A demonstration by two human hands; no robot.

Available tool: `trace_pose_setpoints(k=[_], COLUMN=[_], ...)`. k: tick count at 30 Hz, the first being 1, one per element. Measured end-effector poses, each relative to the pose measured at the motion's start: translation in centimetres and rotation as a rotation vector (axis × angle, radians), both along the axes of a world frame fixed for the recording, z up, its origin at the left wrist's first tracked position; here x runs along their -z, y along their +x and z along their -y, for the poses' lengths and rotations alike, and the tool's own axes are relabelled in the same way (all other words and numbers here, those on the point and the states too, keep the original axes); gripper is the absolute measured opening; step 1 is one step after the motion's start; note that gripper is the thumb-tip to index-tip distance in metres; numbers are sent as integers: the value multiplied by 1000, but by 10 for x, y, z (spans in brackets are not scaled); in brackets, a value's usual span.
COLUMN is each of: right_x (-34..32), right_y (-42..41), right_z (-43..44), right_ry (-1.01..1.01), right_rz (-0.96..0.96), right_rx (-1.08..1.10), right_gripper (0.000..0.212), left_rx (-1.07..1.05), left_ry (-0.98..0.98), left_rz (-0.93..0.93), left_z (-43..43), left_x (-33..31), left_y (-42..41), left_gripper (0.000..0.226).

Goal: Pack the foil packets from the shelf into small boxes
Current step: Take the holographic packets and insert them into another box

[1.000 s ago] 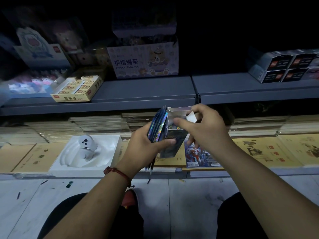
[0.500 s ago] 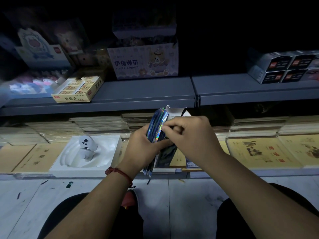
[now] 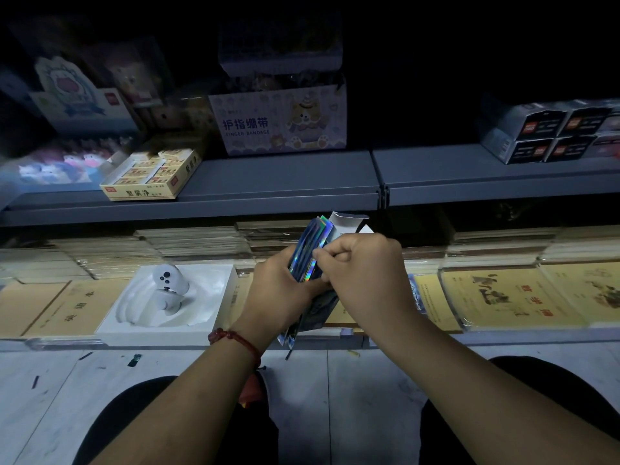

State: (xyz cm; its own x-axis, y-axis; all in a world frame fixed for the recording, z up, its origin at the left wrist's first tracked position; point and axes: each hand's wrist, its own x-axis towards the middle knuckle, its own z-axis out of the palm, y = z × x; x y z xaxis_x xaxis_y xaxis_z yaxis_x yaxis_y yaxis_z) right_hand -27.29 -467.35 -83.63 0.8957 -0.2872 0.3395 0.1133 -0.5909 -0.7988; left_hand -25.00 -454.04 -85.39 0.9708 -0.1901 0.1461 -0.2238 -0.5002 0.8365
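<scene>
Both over the shelf's [image 3: 503, 338] front edge: your left hand [image 3: 278, 293] grips foil packets [image 3: 310, 251] (upright), right hand [image 3: 365, 270] pinches one.

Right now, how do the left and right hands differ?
The left hand grips the foil packets; the right hand pinches their edge with curled fingers. The left hand wears a red bracelet; the right wears none. Both hold the packets.
</scene>
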Motion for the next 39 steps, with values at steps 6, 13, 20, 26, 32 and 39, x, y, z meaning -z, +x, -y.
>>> trace_pose_setpoints(k=[6,13,20,26,32,39], right_x=[-1,-4,-24,-14,-21,-37], right_y=[-2,-1,1,4,7,8], right_z=[-3,-3,14,19,29,61], right_ry=[-12,118,405,316,292,645], right_rz=[42,39,232,83,130,254], right_rx=[5,-22,142,-10,-69,24], right_gripper=[18,11,18,32,33,20], left_rx=[25,15,-20,-12,-22,-38], left_ry=[32,36,48,41,50,16], left_rz=[8,25,19,21,20,-31], left_z=[1,-2,-6,-4,-6,-9], left_x=[0,4,6,5,6,8], left_y=[-1,1,5,5,6,11], left_gripper=[21,27,42,41,41,31])
